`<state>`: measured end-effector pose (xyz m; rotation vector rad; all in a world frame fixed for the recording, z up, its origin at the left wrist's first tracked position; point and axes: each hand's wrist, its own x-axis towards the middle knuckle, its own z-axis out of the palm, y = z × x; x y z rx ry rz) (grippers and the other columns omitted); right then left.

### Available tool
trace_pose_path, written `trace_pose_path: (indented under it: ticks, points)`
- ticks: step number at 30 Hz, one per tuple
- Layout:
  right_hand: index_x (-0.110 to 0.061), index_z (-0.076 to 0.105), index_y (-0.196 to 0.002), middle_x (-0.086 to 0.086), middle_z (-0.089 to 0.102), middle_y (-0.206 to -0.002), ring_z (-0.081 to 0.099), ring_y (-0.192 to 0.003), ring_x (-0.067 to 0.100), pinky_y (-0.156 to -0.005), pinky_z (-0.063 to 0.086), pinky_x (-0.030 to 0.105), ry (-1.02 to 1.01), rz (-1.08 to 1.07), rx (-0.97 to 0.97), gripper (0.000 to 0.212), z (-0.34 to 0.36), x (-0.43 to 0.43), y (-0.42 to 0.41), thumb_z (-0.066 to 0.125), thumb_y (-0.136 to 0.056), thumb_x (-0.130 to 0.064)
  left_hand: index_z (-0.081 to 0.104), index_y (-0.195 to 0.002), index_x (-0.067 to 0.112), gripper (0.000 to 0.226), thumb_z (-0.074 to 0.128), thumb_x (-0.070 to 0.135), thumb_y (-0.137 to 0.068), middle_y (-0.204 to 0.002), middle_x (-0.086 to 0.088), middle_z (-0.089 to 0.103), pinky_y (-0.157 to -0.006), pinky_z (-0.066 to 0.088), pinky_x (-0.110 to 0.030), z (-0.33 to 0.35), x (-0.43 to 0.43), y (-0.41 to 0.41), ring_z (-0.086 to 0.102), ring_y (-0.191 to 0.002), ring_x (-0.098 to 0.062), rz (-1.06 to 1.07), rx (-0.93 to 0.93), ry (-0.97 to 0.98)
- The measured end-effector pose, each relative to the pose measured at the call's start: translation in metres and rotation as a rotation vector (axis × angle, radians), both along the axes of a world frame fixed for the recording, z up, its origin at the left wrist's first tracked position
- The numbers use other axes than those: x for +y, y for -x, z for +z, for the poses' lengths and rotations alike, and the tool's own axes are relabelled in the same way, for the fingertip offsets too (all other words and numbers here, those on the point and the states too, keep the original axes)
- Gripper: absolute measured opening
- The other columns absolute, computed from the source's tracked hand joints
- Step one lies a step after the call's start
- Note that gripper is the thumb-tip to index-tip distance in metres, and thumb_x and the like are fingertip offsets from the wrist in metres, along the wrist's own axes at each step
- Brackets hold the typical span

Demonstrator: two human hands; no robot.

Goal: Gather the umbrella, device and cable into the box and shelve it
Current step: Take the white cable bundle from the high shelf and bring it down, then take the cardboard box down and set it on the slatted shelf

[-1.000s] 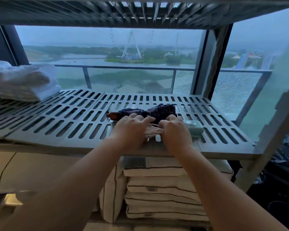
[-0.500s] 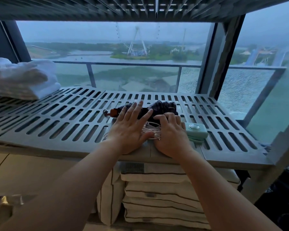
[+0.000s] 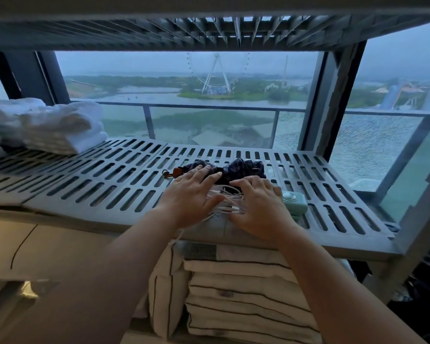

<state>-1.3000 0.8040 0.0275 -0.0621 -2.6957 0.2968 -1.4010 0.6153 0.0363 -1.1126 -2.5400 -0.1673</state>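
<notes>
A folded dark plaid umbrella (image 3: 245,167) with a brown handle lies on the slatted grey shelf (image 3: 97,184). In front of it sits a loose bundle of white cable (image 3: 225,201), one strand hanging over the shelf's front edge. A pale green device (image 3: 294,203) with a round button sits just right of the cable. My left hand (image 3: 190,196) lies flat, fingers spread over the umbrella's handle end, thumb touching the cable. My right hand (image 3: 257,206) lies flat on the cable's right side, beside the device. No box is in view.
Folded white towels (image 3: 50,126) are stacked at the shelf's left end. Striped folded linens (image 3: 236,284) fill the shelf below. Another slatted shelf (image 3: 209,31) hangs close overhead. A window and a dark post (image 3: 340,100) stand behind.
Both hands have uncurled from the cable bundle and now lie flat with fingers spread. My left hand slid forward onto the umbrella. The camera has moved closer.
</notes>
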Motion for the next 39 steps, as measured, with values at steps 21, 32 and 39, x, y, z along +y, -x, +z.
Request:
trace_pose_path:
  ticks: [21,32,39]
  points:
    - [-0.019,0.071,-0.105,-0.002,0.072,-0.096,0.067,-0.084,0.013,-0.081,0.057,0.033,0.129,0.151,0.331,0.022,0.045,-0.147,0.025,0.053,-0.097,-0.029,0.057,-0.123,0.029,0.050,0.029,0.062,-0.098,-0.118,0.002,0.066,-0.073,0.049,-0.036,0.040,-0.124,-0.029,0.067,-0.098,-0.021,0.431,0.146,-0.007]
    - [-0.023,0.067,-0.109,0.000,0.069,-0.105,0.067,-0.092,0.017,-0.075,0.053,0.030,0.046,0.045,0.115,0.022,0.101,-0.270,0.067,0.054,-0.096,-0.035,0.063,-0.095,0.027,0.037,0.041,0.057,-0.096,-0.091,0.005,0.068,-0.064,0.043,-0.031,0.086,-0.242,-0.013,0.057,-0.070,-0.013,0.468,0.258,-0.069]
    - [-0.025,0.065,-0.115,0.000,0.067,-0.111,0.066,-0.100,0.021,-0.084,0.056,0.036,0.142,-0.008,0.364,0.024,0.150,-0.342,0.082,0.049,-0.098,-0.027,0.066,-0.104,0.030,0.036,0.040,0.054,-0.097,-0.096,0.009,0.070,-0.065,0.054,-0.030,0.133,-0.310,0.013,0.065,-0.074,-0.009,0.406,0.332,-0.193]
